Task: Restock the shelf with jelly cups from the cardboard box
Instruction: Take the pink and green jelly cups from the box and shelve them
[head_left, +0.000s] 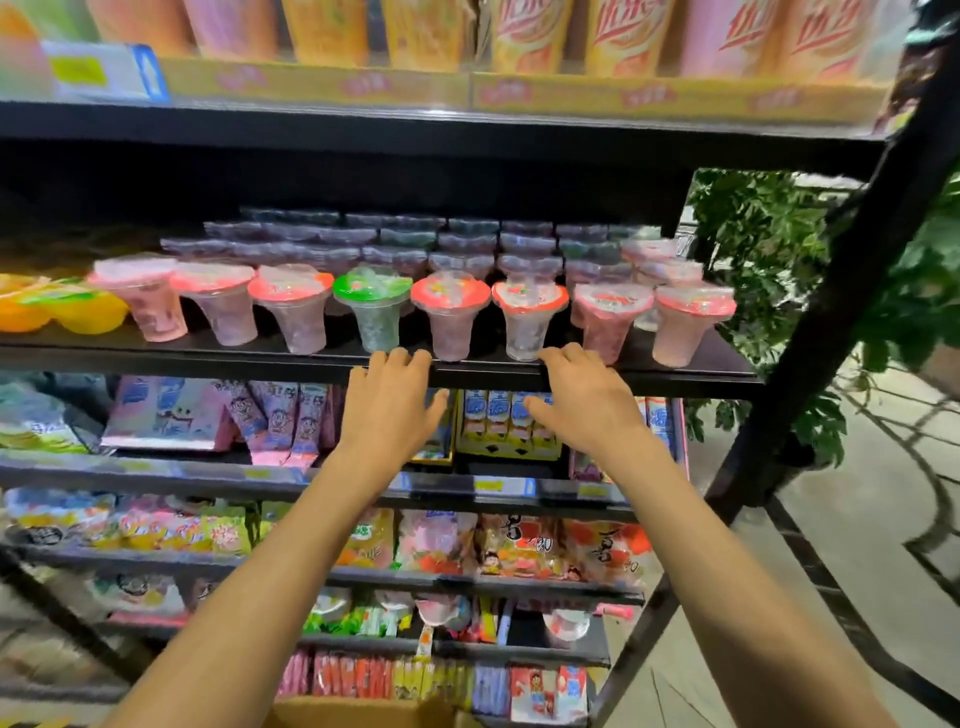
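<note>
though empty, hands (387, 410) (587, 400) at shelf edge (208, 357)

The box (363, 714) is cut off by the bottom edge; only a strip of its flap shows. The tall cups (530, 31) lose their tops to the upper edge, and their print is blurred. The back rows of jelly cups (467, 241) sit in shadow, their colours unclear. Packets (496, 421) behind the left hand (389, 410) and right hand (587, 400) are partly hidden. Price tags (491, 486) are too blurred to read.
</note>
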